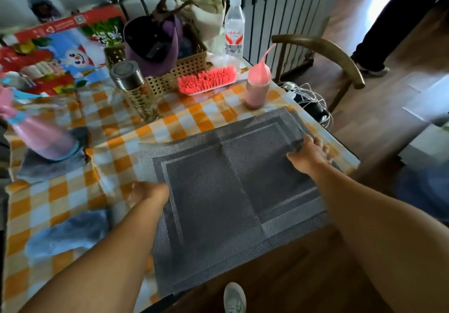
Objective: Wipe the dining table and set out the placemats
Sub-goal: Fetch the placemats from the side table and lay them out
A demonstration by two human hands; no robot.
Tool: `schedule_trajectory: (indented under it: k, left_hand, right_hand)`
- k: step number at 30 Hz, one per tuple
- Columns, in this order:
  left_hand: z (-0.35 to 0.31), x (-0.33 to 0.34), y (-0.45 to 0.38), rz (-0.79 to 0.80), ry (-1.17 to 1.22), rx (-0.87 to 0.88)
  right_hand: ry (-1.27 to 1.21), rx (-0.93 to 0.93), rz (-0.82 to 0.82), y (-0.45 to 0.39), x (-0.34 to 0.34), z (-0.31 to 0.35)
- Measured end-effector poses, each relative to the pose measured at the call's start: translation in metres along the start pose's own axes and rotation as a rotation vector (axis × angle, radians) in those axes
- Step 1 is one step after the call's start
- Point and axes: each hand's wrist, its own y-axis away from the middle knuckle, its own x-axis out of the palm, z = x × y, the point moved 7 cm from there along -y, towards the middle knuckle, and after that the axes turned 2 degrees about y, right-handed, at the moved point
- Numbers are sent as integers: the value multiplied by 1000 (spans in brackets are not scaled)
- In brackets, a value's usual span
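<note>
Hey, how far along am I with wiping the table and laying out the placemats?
Wiping can't be confirmed; a blue cloth lies loose on the checkered tablecloth. In hand: overlapping grey placemats at the near edge, your right hand gripping the far one, left hand at the near one's edge. Left: spreading them to separate places.

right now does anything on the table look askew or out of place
The grey placemats lie overlapped and skewed, the near corner hanging past the table edge. A blue cloth lies crumpled at the left.

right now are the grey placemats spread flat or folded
Spread flat: the grey placemats lie open on the checked tablecloth, overlapping, near edge past the table.
</note>
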Motion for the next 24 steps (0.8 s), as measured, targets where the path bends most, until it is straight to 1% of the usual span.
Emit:
schedule_trajectory:
  k: [4, 8, 10, 13, 18, 24]
  left_hand:
    - [-10, -11, 15, -62, -62, 41]
    - [-9, -12, 10, -33, -86, 61]
    - [-11, -12, 11, -31, -112, 87]
    - [-14, -16, 17, -70, -107, 111]
    - [-19, -28, 25, -117, -61, 145]
    - [-27, -39, 36, -104, 6, 222]
  right_hand:
    - [7, 68, -14, -5, -5, -3]
    - [44, 107, -1, -10, -9, 1]
    - [66, 116, -43, -12, -14, 1]
    - [83, 119, -117, -8, -21, 7]
    - [46, 45, -240, 8, -26, 21]
    - [45, -69, -333, 36, -39, 51]
